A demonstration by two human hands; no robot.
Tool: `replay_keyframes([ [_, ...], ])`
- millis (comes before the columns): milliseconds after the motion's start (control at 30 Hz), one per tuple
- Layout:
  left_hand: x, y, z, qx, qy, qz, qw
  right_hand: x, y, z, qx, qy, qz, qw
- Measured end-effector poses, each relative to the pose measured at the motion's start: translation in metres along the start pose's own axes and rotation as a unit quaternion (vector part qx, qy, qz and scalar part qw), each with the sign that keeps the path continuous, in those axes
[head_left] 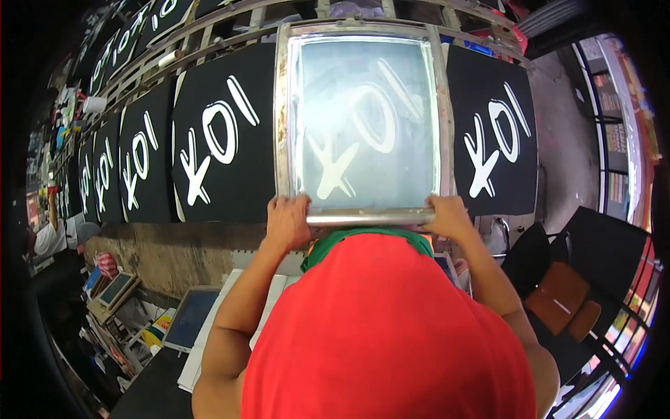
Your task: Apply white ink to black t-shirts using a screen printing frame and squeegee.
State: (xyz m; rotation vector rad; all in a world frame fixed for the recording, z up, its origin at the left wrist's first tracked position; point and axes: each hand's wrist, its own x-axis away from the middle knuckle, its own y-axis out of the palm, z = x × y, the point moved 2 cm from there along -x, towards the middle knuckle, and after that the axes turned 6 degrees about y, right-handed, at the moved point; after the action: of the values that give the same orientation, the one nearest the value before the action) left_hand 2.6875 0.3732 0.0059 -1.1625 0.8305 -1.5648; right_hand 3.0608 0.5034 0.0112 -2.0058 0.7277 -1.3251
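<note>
A screen-printing frame (282, 105) with pale translucent mesh (349, 91) lies over a black fabric panel, whose white brushed lettering shows hazily through it. My left hand (287, 220) is closed round the near left corner of the frame. At the near right corner, my right hand (448, 218) is closed on it too. Between my hands runs the frame's silvery near bar (370, 218). A black panel (241, 150) with bold white lettering lies just left of the frame, and a similar black panel (513, 167) lies just right. The fabric under the mesh is partly hidden.
Several more lettered panels (143, 199) continue leftward along the slatted table (202, 42), and others lie across it. A brown and black chair (558, 300) stands at right. Lower left are a dark-meshed screen (190, 318) and clutter. A person in white (50, 241) is at far left.
</note>
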Motion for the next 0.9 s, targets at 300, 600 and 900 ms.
replay_keyframes([
  [300, -0.026, -0.002, -0.007, -0.011, 0.038, 0.102, 0.994, -0.046, 0.005, 0.021, -0.076, -0.100, 0.064, 0.990],
  [600, -0.054, 0.015, -0.009, -0.078, 0.005, 0.005, 0.997, -0.061, 0.007, 0.002, 0.065, -0.004, 0.021, 0.998],
  [900, -0.182, -0.094, -0.041, -0.077, 0.044, 0.083, 0.993, -0.161, -0.122, -0.013, 0.034, -0.099, 0.207, 0.973],
])
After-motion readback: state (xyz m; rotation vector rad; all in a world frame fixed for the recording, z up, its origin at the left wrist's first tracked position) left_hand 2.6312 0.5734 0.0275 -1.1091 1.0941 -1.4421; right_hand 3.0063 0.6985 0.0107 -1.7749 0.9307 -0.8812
